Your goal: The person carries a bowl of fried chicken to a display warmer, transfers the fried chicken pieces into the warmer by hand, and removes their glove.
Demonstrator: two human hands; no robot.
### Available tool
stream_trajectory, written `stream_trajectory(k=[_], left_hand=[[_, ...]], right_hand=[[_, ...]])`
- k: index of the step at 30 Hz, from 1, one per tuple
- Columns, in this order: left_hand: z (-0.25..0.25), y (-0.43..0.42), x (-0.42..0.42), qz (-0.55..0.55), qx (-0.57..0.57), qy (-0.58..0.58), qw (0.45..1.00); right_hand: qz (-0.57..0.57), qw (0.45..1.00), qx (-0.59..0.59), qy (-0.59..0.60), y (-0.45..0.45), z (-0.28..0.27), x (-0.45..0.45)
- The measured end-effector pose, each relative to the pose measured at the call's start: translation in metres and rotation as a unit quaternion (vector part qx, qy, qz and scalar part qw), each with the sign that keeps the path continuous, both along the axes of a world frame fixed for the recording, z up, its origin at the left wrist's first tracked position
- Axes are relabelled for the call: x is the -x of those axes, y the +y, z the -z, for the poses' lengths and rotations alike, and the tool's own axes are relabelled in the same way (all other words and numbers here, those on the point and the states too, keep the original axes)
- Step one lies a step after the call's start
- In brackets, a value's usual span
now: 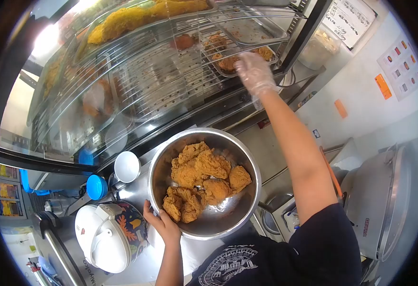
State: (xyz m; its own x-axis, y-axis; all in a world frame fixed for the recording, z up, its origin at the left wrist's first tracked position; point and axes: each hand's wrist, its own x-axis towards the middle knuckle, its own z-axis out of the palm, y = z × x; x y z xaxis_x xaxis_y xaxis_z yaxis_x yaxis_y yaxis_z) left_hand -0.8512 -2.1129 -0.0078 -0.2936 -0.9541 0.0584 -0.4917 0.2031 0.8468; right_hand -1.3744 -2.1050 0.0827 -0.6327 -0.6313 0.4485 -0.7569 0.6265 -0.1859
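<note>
A large steel mixing bowl [237, 221] holds several pieces of fried chicken [212, 165]. My left hand [164, 227], bare, grips the bowl's near left rim. Inside the glass-sided food display cabinet [209, 106], my right hand [255, 75] wears a clear plastic glove and reaches to a metal tray [228, 74] at the right end. Its fingers look curled beside a fried chicken piece [228, 63] in that tray; what they hold, if anything, is hidden. Wire racks partly cover the tray.
Above sits a second metal tray [252, 28]. Breaded food [142, 19] fills a tray on the upper shelf. Left of the bowl stand a white cup [127, 167], a blue cup [96, 187] and a rice cooker [109, 238]. A big metal appliance [373, 205] is at the right.
</note>
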Motion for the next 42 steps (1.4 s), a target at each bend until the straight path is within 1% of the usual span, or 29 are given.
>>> stream_trajectory(k=[1,3,6,8,10,13,16,19,20,22,25,28,31,34,35,36,37,38,41,42], left_hand=[[0.001,0.000,0.000,0.002,0.002,0.000,1.000],[0.001,-0.001,0.000,0.002,0.005,-0.002,1.000],[0.000,0.000,-0.001,-0.002,-0.002,-0.006,1.000],[0.001,-0.001,0.001,-0.004,-0.007,-0.001,1.000],[0.003,-0.001,0.000,-0.004,-0.009,0.002,1.000],[0.005,-0.002,0.000,-0.004,-0.003,0.016,1.000],[0.005,-0.002,0.002,-0.007,-0.016,0.048,0.999],[-0.001,-0.001,0.003,-0.005,-0.004,0.019,1.000],[0.000,-0.001,0.003,-0.003,-0.002,0.018,1.000],[0.002,-0.002,0.001,0.002,0.002,0.015,1.000],[0.002,-0.002,0.002,-0.001,0.004,0.001,1.000],[0.000,-0.002,0.003,-0.005,-0.002,0.010,1.000],[-0.002,0.000,0.005,-0.008,-0.011,0.026,1.000],[0.006,-0.002,0.000,-0.005,0.003,0.012,1.000],[0.006,-0.002,-0.001,-0.002,0.005,0.011,1.000],[0.005,-0.003,0.000,0.000,0.007,0.010,1.000],[0.004,-0.002,0.000,0.002,0.010,0.008,1.000],[0.004,-0.003,0.000,0.002,0.009,0.008,1.000],[0.003,-0.002,-0.001,-0.001,0.005,0.008,1.000],[0.002,-0.002,0.000,-0.001,0.001,0.008,1.000]], right_hand=[[0.026,0.999,-0.019,0.008,0.010,-0.011,0.002],[0.128,0.988,0.073,0.052,0.025,-0.006,0.021],[0.172,0.983,0.060,0.038,0.030,-0.005,0.063],[0.147,0.988,-0.034,0.012,0.021,-0.011,0.078],[0.130,0.983,-0.130,-0.015,0.013,-0.020,0.083],[0.154,0.969,-0.182,-0.058,0.004,-0.030,0.077],[0.167,0.974,-0.148,-0.042,0.000,-0.018,0.089],[0.201,0.972,-0.123,0.016,-0.004,0.001,0.097],[0.199,0.971,-0.131,-0.012,-0.003,0.003,0.101],[0.196,0.967,-0.149,-0.068,-0.002,-0.017,0.085],[0.189,0.964,-0.179,-0.058,-0.003,-0.008,0.092],[0.166,0.975,-0.144,-0.031,0.005,-0.004,0.088],[0.130,0.986,-0.021,-0.106,0.016,-0.008,0.085],[0.069,0.981,0.122,-0.133,0.041,-0.002,0.074],[0.043,0.947,0.203,-0.244,0.048,0.004,0.073],[0.015,0.894,0.281,-0.350,0.052,0.012,0.073],[-0.014,0.821,0.352,-0.449,0.057,0.010,0.061],[-0.023,0.767,0.432,-0.474,0.066,0.009,0.045],[-0.095,0.660,0.550,-0.503,0.082,-0.001,0.020],[-0.110,0.638,0.566,-0.510,0.088,-0.012,0.009]])
